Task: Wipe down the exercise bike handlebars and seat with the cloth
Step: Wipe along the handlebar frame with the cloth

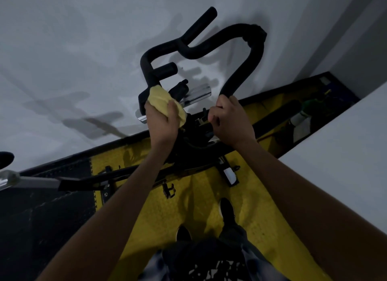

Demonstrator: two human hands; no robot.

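Handlebar wiping is the step in hand: the left hand (160, 121) grips the yellow cloth (165, 101), wrapped round the near left end of the black handlebars (240, 71). The right hand (229, 121) curls round the near right end, steadying the bike. Next the cloth likely needs sliding up along the foam (the seat (5, 158), at far left, looks untouched).

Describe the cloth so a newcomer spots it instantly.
Find the black looping handlebars against the pale wall. At their near left end, the left hand grips a bunched cloth around the bar. It is the only pale yellow, soft thing on the black bike.
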